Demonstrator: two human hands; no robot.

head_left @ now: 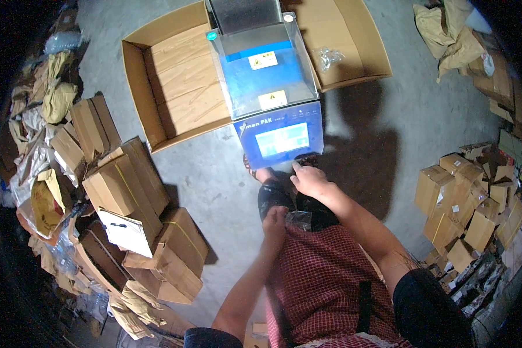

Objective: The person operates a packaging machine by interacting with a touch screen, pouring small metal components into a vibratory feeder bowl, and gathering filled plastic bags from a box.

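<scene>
Had the left hand mostly closed, just past the edge of the checked apron, apparently with a small clear plastic bag pinched at the fingertips. Couldn't make out the exact grip, tbh. Held the right hand about half curled, with the index finger poking out at the lower edge of the front panel on the blue machine. Couldn't tell touching from just hovering there, and couldn't see into the palm either. Had the left forearm slanting up and inward from the bottom, and the right one reaching further forward from the lower right. Had the bag just right of the left hand, and the machine straight ahead, screen lit, between two open cardboard boxes. Spotted some clear packets in the box on the right, too.
</scene>
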